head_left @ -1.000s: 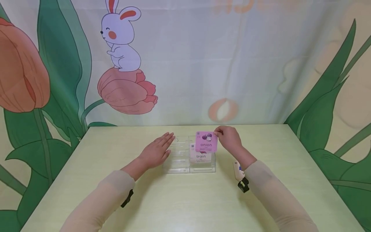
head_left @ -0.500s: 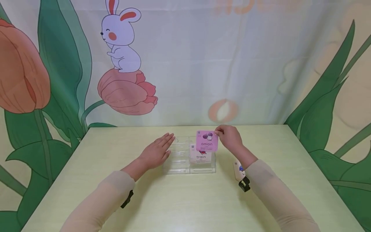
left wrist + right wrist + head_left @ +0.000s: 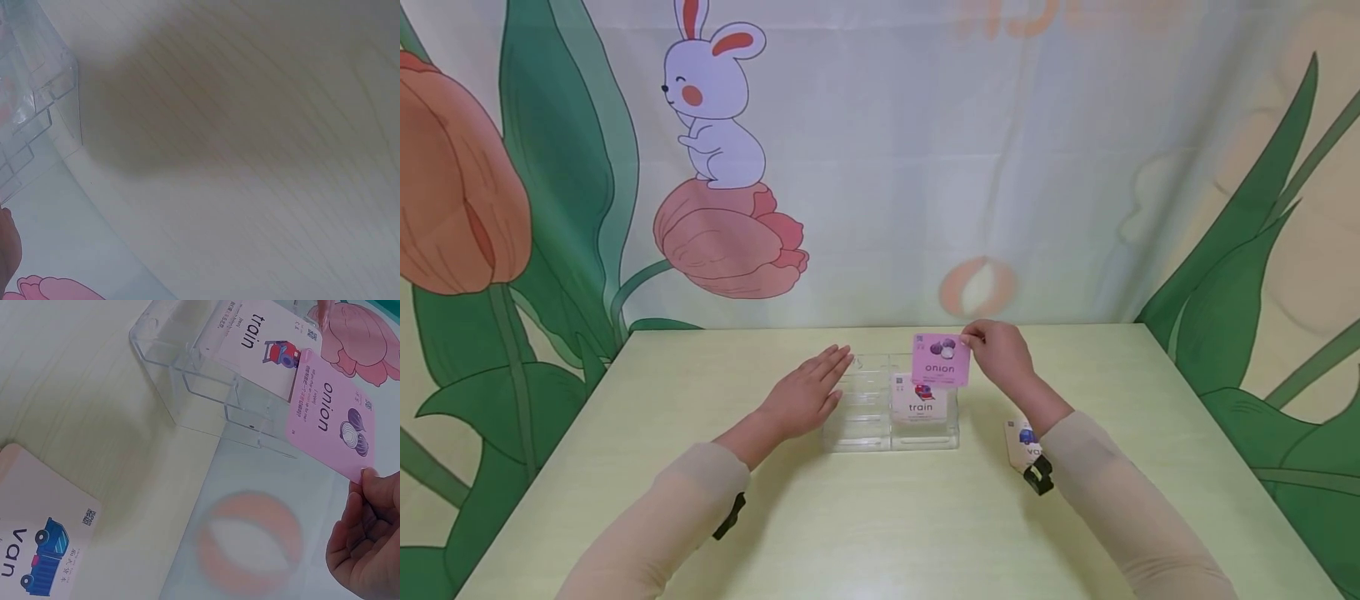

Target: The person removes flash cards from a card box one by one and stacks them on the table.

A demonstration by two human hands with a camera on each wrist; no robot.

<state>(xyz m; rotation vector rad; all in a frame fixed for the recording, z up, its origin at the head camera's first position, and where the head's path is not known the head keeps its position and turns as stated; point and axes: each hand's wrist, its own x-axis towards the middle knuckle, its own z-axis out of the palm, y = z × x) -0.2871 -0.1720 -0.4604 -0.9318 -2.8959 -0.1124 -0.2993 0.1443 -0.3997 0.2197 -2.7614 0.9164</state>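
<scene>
Between thumb and finger, my right hand point(image 3: 1002, 354) pinches the top right corner of a pink onion card point(image 3: 940, 360). In the right wrist view the onion card point(image 3: 331, 419) is held up beside the train card, its edge overlapping it. The train card point(image 3: 919, 404) leans in the right column of a clear stepped rack point(image 3: 857, 433). My left hand point(image 3: 801, 392) lies along the rack's left side with straight fingers; whether it touches the rack I cannot tell. Only a bit of that hand point(image 3: 7, 247) shows in the left wrist view.
A van card point(image 3: 1021, 446), perhaps the top of a stack, lies on the table right of the rack, partly under my right forearm. Behind the table hangs a printed curtain point(image 3: 880, 167) with a rabbit and tulips. The rack's left column holds no card.
My right hand has moved slightly up and to the right with the onion card, uncovering more of the train card. The left hand has stayed in place.
</scene>
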